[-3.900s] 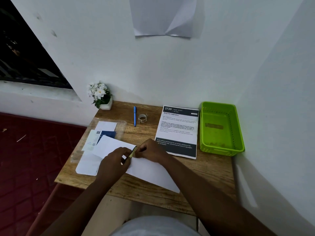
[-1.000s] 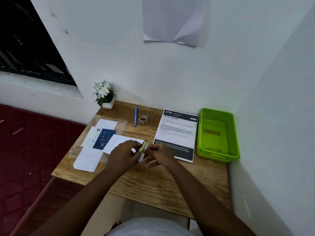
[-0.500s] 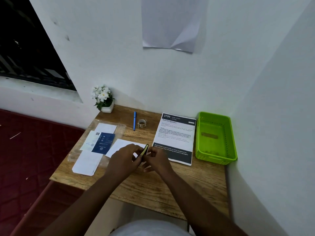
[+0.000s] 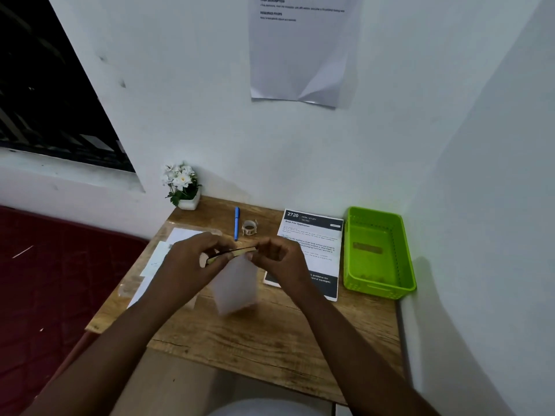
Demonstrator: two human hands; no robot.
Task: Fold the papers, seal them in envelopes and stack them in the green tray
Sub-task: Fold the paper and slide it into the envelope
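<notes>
Both my hands are raised above the middle of the wooden desk [image 4: 270, 331]. My left hand [image 4: 192, 262] grips one end of a thin dark and yellow stick-like object [image 4: 232, 253]. My right hand [image 4: 279, 262] pinches its other end together with the top of a white paper [image 4: 235, 288], which hangs down blurred between my hands. The green tray [image 4: 378, 250] stands at the desk's right edge against the wall, with a small brownish label inside. More white papers and envelopes [image 4: 162, 256] lie at the desk's left, partly hidden by my left hand.
A printed black-and-white sheet [image 4: 315, 244] lies beside the tray. A blue pen [image 4: 236, 222] and a small tape roll [image 4: 250, 228] lie at the back. A white flower pot [image 4: 183, 187] stands in the back left corner. Walls close the back and right.
The white paper, which lay flat on the desk, has been lifted and now hangs from my raised hands. Both hands rose with the dark and yellow object.
</notes>
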